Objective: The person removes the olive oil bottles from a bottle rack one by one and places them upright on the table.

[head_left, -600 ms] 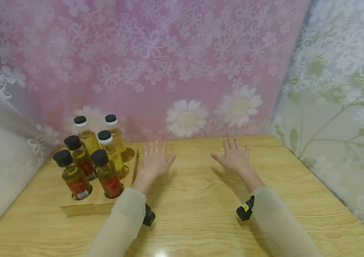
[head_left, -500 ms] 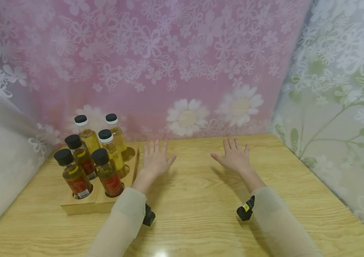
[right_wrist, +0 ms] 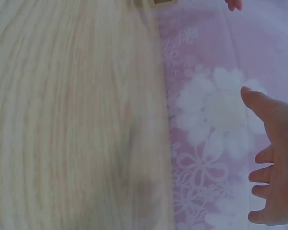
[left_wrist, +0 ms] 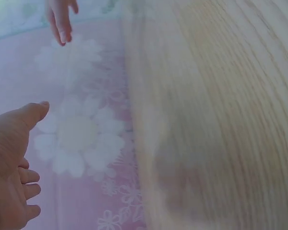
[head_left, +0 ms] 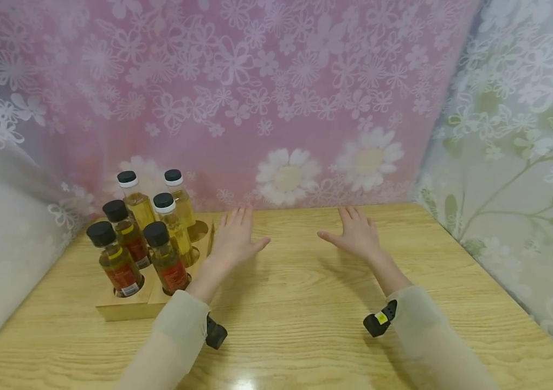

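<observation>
My left hand [head_left: 232, 241] hovers over the wooden table with fingers straight and thumb spread toward the middle, holding nothing. It is just right of a wooden bottle rack [head_left: 122, 312]. My right hand [head_left: 356, 239] mirrors it on the other side, fingers extended and nothing held. Three dark-capped bottles with red labels [head_left: 174, 277] stand at the front and left of the rack. Behind and beside them are three bottles of pale yellow oil [head_left: 179, 235] with white-ringed black caps. In the left wrist view, the left hand's thumb and fingertips [left_wrist: 31, 191] show at the left edge.
A round hole [head_left: 199, 231] in the rack's back right holds no bottle. Pink flowered cloth [head_left: 276, 108] hangs along the table's back edge, with pale leafy cloth [head_left: 515, 179] at the right. A small black camera [head_left: 377, 324] sits at each wrist.
My left forearm has shifted left and the left fingers have drawn closer together. My right hand has turned slightly, its fingers also nearer one another. The bottles stay in the rack.
</observation>
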The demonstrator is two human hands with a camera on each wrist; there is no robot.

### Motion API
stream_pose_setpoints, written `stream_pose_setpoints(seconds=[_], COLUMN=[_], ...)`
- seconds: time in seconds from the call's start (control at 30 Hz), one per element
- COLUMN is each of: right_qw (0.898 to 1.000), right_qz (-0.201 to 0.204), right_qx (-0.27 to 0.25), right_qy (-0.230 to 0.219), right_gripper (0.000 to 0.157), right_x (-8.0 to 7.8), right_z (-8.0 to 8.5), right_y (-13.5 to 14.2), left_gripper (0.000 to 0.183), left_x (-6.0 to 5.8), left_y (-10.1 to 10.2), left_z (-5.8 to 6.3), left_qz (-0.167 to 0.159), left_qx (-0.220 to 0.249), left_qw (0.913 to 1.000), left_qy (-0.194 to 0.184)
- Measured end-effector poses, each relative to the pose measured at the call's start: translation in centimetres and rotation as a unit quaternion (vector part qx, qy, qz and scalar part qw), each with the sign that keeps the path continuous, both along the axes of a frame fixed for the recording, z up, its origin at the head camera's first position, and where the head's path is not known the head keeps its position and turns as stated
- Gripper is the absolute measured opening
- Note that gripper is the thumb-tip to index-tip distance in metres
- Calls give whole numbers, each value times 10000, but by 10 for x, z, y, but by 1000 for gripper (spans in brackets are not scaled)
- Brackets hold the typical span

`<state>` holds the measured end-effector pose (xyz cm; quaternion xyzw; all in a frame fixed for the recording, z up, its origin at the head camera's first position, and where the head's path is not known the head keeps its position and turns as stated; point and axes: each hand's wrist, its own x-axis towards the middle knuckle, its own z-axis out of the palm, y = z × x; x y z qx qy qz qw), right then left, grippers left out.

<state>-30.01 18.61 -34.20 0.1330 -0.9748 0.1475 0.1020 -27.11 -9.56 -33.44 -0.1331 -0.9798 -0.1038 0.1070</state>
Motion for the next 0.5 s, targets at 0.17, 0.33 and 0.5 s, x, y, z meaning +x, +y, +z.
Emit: stream_pose_setpoints(seconds=[0.17, 0.33, 0.5], right_qw=[9969, 9858, 9698], right_qz=[335, 609, 887], right_qx=[-692, -1440, -2069], right_qy=[-158, -611, -942], right_gripper=[92, 90, 87], right_x=[4, 8, 15], right_z=[10, 19, 28], right_y=[-9, -21, -41], left_gripper=[95, 97, 97], left_x=[19, 38, 56], left_y=[-8, -18, -33], left_z=[25, 51, 74], left_qz=[-191, -403, -468], left_qx=[642, 1306, 2003], left_qw=[9974, 9901, 9785], left_qy=[255, 328, 150])
